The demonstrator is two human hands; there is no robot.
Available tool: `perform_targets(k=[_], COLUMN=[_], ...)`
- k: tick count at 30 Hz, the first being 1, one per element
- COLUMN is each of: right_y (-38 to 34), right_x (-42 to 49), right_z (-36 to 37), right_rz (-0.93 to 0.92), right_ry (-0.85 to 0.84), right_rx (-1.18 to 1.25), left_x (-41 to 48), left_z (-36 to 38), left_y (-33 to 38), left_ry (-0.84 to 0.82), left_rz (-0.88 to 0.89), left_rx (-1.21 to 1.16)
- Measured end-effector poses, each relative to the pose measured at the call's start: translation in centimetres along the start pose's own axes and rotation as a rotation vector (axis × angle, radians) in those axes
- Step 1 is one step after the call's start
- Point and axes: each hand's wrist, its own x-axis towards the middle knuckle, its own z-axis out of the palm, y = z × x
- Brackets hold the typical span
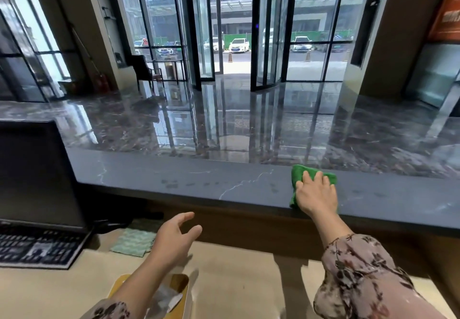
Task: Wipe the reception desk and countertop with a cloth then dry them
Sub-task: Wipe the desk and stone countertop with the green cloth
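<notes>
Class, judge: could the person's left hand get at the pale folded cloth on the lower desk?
Probably yes. The left hand hovers open and empty just right of the pale cloth, with nothing between them.

view: head, wide-angle, only one | position: behind tabletop [174, 181], above it | facing: forward and down, toward glass entrance doors [206, 29] | range: left hand [174, 239] and right hand [315, 195] close, lower frame
</notes>
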Motion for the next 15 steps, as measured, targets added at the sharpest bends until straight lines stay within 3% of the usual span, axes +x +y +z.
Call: perform_targets(k=[10,15], right_y=[-19.0,-23.3], right_x=[-3.4,-3.8], right_z=[5.2,6.5], right_rz=[-0.307,-0.473], right_ry=[-0.102,-0.185], right_rx=[0.014,-0.009], left_x=[3.1,5.1], left_z=[-5.0,-6.0], left_y=[-2.5,-3.2], left_ry=[0.004,0.036], left_rz=[0.021,-0.043], left_rx=[-0.024,-0.093])
